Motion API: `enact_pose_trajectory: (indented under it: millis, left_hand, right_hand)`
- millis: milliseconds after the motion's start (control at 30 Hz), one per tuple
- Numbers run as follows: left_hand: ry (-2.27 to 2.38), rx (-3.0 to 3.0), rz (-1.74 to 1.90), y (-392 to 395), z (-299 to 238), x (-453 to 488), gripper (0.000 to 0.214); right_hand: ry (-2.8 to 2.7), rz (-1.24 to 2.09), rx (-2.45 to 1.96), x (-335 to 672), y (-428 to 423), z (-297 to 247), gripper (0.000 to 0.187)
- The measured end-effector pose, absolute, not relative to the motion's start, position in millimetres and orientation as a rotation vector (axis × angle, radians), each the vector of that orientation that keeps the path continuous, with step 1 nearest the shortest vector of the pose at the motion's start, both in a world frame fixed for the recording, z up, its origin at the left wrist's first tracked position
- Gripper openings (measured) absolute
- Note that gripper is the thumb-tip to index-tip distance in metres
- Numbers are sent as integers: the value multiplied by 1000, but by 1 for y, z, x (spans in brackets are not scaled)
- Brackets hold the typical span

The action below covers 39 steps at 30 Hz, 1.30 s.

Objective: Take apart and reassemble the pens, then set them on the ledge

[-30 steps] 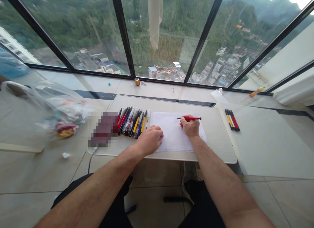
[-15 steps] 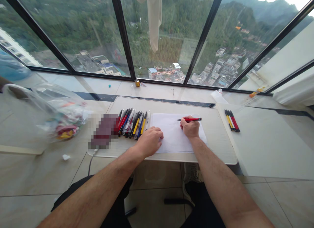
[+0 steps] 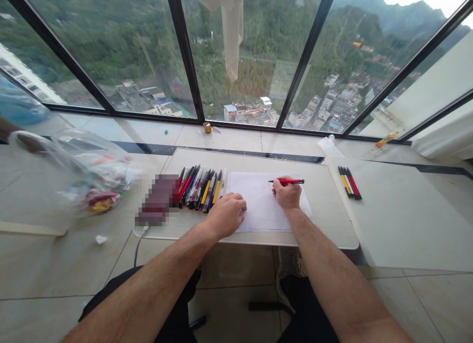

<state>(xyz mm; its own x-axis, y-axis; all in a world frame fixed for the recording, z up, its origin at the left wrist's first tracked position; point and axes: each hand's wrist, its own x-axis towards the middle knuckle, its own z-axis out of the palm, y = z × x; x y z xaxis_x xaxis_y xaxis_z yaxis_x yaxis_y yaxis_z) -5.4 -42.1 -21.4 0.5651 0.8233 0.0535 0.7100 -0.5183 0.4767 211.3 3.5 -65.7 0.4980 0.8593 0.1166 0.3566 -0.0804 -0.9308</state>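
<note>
My right hand (image 3: pixel 287 194) is closed around a red pen (image 3: pixel 291 181) with a black tip, held nearly level over the upper part of the white paper (image 3: pixel 258 217). The pen's tip points left, and I cannot tell whether it touches the sheet. My left hand (image 3: pixel 227 215) rests on the paper's left side, fingers loosely bent and a little apart, holding nothing. Just beyond it lies a row of several pens (image 3: pixel 199 188) in red, black, yellow, blue and clear. Any marks on the paper are too faint to make out.
The low folding table (image 3: pixel 328 224) carries the paper. A blurred dark red object (image 3: pixel 158 200) with a cable (image 3: pixel 138 247) lies on its left. Several pens (image 3: pixel 349 183) sit on a pale board (image 3: pixel 410 220) at right. A plastic bag (image 3: pixel 99 185) stands left; a small can (image 3: pixel 207 127) stands by the window.
The whole view has shifted down by a few pixels. The pen has moved very slightly right with my right hand; my left hand stays in place on the paper.
</note>
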Motion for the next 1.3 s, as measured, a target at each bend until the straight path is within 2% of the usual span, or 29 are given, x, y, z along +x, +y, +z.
enact_pose_trajectory:
  millis: [233,367,500,667,833,1000,1167,1300]
  left_hand:
    - [1233,2378,399,-42,-22,-7,13]
    - [1347,2247,512,-42,-20,-6,9]
    - [1512,2013,736,-40,-16,-3,15]
    - [1408,1630,873,-38,-11,-1,29]
    - [1256,1280,932,-40,-5,4,40]
    - [1149,1055,940,-43,-1,9,31]
    - [1126,944,1075,-39,-4,5,24]
    - [1138,912,1159,-34,-7,-1,22]
  right_hand:
    - [-612,869,-1363,213,1,-46,18]
    - [-544,1099,-1209,209,-11,-29,19]
    - [-550,1289,-1145,200,-26,-19,18]
    - [-648,1430,-1094,185,-40,-13,17]
    - [-729,1513,-1049,171,-49,-10,15]
    - [-760,1554,-1017,165,-53,-11,17]
    - [-668,1522,-1010,168,-51,-11,30]
    - [-465,1353,-1023,183,-44,-10,24]
